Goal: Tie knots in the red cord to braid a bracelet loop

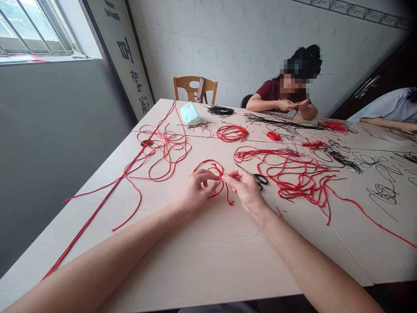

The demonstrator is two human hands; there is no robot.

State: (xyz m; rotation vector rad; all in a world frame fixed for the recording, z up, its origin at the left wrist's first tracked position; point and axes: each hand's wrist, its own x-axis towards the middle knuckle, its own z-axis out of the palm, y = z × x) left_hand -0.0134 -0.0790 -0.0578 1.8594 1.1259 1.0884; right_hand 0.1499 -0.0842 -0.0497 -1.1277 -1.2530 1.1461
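Observation:
Between my two hands is a looped red braided cord, its curve arching above my fingers and one end hanging below them. My left hand is closed, thumb and fingers pinching the cord from the left. From the right, my right hand pinches the same cord with thumb and index finger. The exact spot where the fingertips meet is partly hidden. Black-handled scissors lie just beyond my right hand, their blades partly covered by it.
Long red cords sprawl on the left of the table. A red coil, tangled red cords, black cords and a pale green packet lie farther off. A co-worker sits opposite; another person's sleeve is at right.

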